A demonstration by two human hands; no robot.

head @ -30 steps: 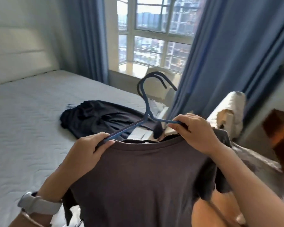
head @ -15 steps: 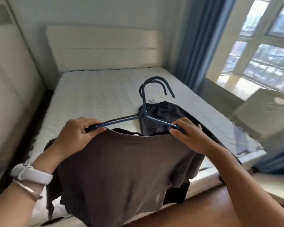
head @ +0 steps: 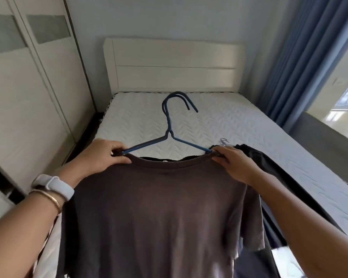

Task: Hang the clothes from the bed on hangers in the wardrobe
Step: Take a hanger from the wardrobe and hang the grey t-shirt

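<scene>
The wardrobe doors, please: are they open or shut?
Shut: the wardrobe doors stand flush, no interior showing, though their lower part is cropped.

The T-shirt (head: 159,213) is plain dark brown. The hanger (head: 170,133) is dark blue. The mattress (head: 219,125) is white, quilted in a zigzag pattern, and the headboard (head: 175,65) is off-white. A black garment (head: 255,157) lies on it. The curtain (head: 301,57) is blue. The wardrobe (head: 28,87) is cream with grey-green panels. The watch strap (head: 54,186) is white, the bangle (head: 48,196) gold.
</scene>
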